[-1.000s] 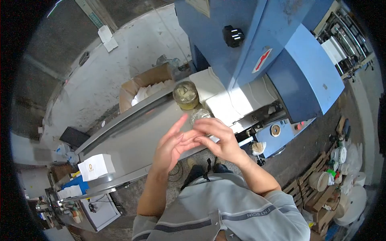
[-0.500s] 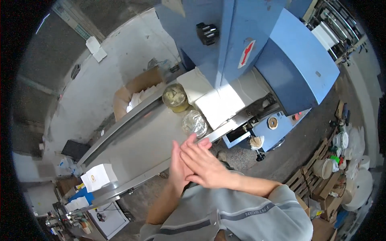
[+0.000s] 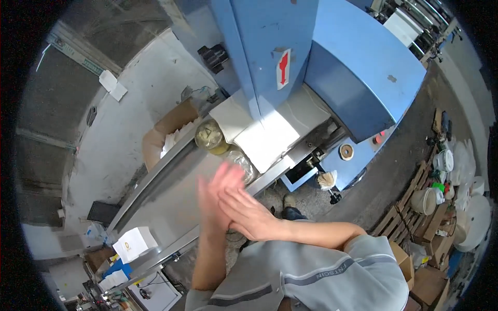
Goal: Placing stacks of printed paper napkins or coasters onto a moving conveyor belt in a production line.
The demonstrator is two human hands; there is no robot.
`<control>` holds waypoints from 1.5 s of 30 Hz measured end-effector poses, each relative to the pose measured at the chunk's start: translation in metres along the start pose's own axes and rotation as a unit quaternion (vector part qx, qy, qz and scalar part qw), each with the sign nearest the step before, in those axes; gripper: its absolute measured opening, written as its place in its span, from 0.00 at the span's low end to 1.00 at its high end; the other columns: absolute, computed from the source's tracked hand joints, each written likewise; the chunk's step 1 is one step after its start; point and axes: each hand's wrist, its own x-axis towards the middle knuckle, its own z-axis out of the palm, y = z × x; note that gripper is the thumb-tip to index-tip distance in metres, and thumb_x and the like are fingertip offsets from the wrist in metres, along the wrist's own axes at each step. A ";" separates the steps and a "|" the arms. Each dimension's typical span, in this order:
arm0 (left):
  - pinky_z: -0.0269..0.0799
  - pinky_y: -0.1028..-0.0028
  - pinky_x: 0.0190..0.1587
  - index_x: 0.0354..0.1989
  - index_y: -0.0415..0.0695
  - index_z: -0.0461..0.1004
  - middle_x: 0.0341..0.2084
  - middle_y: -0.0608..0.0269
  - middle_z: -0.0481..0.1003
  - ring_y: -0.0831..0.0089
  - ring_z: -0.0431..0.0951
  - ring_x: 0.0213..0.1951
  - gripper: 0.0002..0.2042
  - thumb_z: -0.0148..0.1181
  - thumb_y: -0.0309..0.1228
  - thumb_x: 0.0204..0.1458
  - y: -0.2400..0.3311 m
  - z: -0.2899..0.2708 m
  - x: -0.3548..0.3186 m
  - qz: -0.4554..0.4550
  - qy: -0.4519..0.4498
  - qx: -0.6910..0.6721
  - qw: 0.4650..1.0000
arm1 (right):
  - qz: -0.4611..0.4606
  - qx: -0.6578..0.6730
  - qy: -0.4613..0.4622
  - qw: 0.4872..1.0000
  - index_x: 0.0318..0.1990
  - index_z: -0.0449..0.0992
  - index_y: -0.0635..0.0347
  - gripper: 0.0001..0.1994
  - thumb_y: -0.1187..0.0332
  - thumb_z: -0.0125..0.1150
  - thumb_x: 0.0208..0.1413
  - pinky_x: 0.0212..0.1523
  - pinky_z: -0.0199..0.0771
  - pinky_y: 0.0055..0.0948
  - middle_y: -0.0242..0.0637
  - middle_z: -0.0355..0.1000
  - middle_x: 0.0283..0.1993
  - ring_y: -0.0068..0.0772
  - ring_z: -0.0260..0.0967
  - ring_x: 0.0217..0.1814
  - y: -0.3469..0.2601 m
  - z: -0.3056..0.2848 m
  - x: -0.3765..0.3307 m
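Observation:
My right hand lies flat, its fingers stretched out and resting against my left hand. The left one is smeared by motion, but its fingers look extended too, and nothing shows between the palms. Both are over the near edge of a long metal table with raised rims. Just beyond the fingertips is a clear crinkled plastic bundle, partly covered by the left hand. Behind it stands a round see-through container with something yellowish inside. To their right lies a stack of white sheets.
A blue machine rises at the far end of the table. On its lower ledge sits a tape roll. A white box is at the table's near left end. An open cardboard box stands behind; wooden pallets lie right.
The left hand has gone from sharp to blurred, moving against the right. Both hands are slightly further left in the picture. The view has turned a little, shifting the machine left.

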 end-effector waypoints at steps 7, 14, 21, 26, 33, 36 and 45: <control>0.64 0.62 0.62 0.64 0.33 0.60 0.57 0.47 0.69 0.61 0.69 0.60 0.31 0.48 0.49 0.64 0.033 -0.039 0.056 0.225 0.124 0.216 0.942 | 0.152 0.157 -0.136 0.966 0.36 0.76 0.59 0.07 0.66 0.60 0.57 0.38 0.75 0.43 0.40 0.76 0.37 0.49 0.74 0.39 0.028 0.007 -0.072; 0.71 0.62 0.52 0.56 0.41 0.63 0.42 0.49 0.70 0.61 0.73 0.45 0.25 0.56 0.48 0.60 0.029 -0.081 0.119 0.053 0.073 0.057 0.994 | 0.207 0.188 -0.073 0.957 0.44 0.77 0.62 0.09 0.70 0.59 0.57 0.42 0.75 0.43 0.45 0.75 0.36 0.50 0.74 0.39 0.038 0.009 -0.075; 0.69 0.62 0.58 0.67 0.38 0.54 0.62 0.38 0.62 0.54 0.68 0.61 0.34 0.58 0.46 0.59 0.014 -0.116 0.101 0.073 0.163 0.113 0.977 | 0.204 0.065 -0.098 0.972 0.35 0.80 0.60 0.08 0.65 0.62 0.57 0.36 0.76 0.41 0.43 0.75 0.31 0.48 0.75 0.34 0.038 -0.019 -0.056; 0.70 0.63 0.58 0.64 0.36 0.59 0.60 0.43 0.65 0.59 0.70 0.60 0.29 0.57 0.42 0.60 -0.005 -0.125 0.072 0.102 0.190 0.107 0.971 | 0.001 -0.054 -0.042 0.998 0.55 0.69 0.58 0.26 0.70 0.66 0.45 0.59 0.66 0.43 0.52 0.61 0.60 0.56 0.60 0.63 0.046 -0.037 0.021; 0.78 0.69 0.49 0.58 0.36 0.66 0.50 0.51 0.74 0.65 0.78 0.48 0.21 0.55 0.37 0.62 -0.027 -0.118 0.045 0.110 0.205 0.126 0.964 | -0.063 -0.312 -0.085 0.944 0.55 0.70 0.58 0.32 0.67 0.69 0.36 0.60 0.62 0.52 0.57 0.63 0.57 0.62 0.60 0.62 0.093 -0.003 0.063; 0.77 0.69 0.49 0.57 0.35 0.67 0.49 0.52 0.74 0.65 0.78 0.48 0.21 0.54 0.38 0.63 -0.035 -0.123 0.033 0.101 0.213 0.137 0.962 | 0.024 -0.283 -0.251 0.925 0.57 0.70 0.58 0.33 0.68 0.68 0.36 0.58 0.64 0.52 0.58 0.63 0.56 0.62 0.61 0.60 0.087 -0.011 0.075; 0.75 0.69 0.48 0.55 0.36 0.69 0.50 0.57 0.75 0.71 0.77 0.49 0.24 0.44 0.47 0.66 -0.058 -0.057 0.050 0.099 0.029 0.115 0.988 | 0.086 0.070 0.005 0.994 0.66 0.60 0.59 0.45 0.60 0.76 0.38 0.61 0.65 0.43 0.52 0.62 0.60 0.52 0.59 0.65 0.022 -0.119 0.033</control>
